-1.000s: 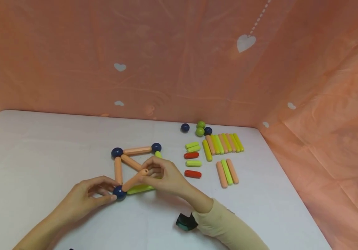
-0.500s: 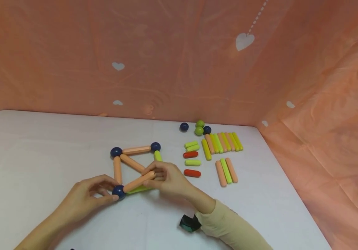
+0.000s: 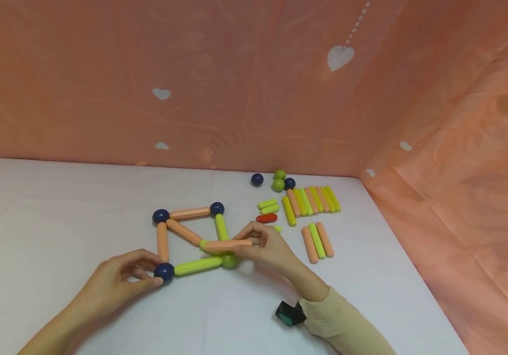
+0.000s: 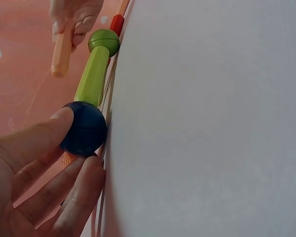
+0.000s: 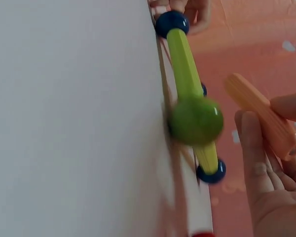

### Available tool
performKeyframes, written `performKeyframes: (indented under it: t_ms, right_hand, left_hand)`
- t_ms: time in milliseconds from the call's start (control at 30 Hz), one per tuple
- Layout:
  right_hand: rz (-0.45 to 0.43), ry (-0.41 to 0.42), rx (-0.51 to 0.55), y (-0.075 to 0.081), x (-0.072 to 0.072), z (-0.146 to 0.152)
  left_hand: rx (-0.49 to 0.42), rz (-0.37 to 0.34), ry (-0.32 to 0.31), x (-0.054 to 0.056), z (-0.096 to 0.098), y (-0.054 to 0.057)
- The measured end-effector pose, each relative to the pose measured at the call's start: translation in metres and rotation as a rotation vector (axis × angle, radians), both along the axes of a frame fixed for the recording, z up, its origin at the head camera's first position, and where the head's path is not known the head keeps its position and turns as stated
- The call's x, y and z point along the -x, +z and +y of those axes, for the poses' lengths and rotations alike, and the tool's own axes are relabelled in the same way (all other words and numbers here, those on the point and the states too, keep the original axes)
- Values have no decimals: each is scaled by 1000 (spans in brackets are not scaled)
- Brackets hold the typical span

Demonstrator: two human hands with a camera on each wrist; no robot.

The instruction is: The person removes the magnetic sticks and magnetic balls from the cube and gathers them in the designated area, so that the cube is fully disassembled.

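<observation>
My left hand (image 3: 118, 276) pinches the dark blue ball (image 3: 163, 272) at the front left corner of a frame of sticks and balls. In the right hand (image 3: 272, 249) is a peach stick (image 3: 220, 246), gripped between thumb and fingers near one end. The right wrist view shows that peach stick (image 5: 259, 108) held up, clear of the frame. A lime stick (image 3: 198, 266) joins the blue ball to a green ball (image 3: 231, 260) at the front right. Blue balls mark both back corners, and a peach diagonal (image 3: 184, 232) runs inward, its near end overlapped by the held stick.
Behind the right hand lie short lime sticks (image 3: 268, 203) and a red stick (image 3: 267, 218). Farther right are a row of longer sticks (image 3: 309, 201) and a smaller group (image 3: 317, 241). Loose blue and green balls (image 3: 278, 185) sit near the table's back edge.
The right hand has carried the peach stick rightward, away from the front left blue ball, so it now overlaps the area by the green ball. My left hand keeps its hold on the blue ball.
</observation>
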State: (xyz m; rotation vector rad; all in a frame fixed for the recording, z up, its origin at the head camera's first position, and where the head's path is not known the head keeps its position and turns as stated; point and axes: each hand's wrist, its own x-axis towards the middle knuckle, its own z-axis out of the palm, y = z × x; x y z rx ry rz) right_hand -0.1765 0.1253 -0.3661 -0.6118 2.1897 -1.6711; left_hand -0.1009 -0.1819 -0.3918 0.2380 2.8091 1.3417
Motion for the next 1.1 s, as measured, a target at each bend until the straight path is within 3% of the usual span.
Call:
performKeyframes:
  t_ms: [333,867,1100]
  right_hand:
    - [-62,-257,57,1,5,47]
    - [-94,-679,22,13,7,98]
    - [-164,-798,83,4,13,130]
  left_hand:
    - [23,-19,-5,3,-4,-1]
    - [48,-38,-19,5,-7,2]
    - [40,-25,-26,8,-7,2]
